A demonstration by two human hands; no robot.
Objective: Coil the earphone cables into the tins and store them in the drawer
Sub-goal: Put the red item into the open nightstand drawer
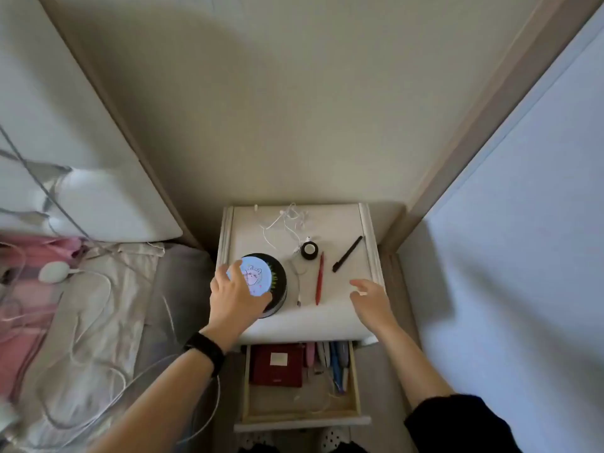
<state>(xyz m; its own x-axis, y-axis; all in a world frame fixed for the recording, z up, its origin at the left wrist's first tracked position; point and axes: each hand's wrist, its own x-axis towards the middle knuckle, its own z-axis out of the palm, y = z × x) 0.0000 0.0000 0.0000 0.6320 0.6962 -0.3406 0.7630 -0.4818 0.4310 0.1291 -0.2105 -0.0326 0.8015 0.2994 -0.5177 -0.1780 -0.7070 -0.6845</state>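
Observation:
A round black tin [277, 279] with a light-blue cartoon lid [256, 274] stands at the front left of the white nightstand top [340, 318]. My left hand [235, 297] grips the lid from the left and front. White earphone cables [287, 223] lie tangled at the back of the top, one strand running forward past a small black round tin [309, 250]. My right hand [369, 297] hovers open over the front right of the top, holding nothing. Below, the drawer [354, 380] is pulled open.
A red pen [319, 278] and a black pen [347, 254] lie on the nightstand's right half. The drawer holds a dark red booklet [277, 364], several pens and a thin cable. A bed with pillows and charger cables lies left; a wall stands close on the right.

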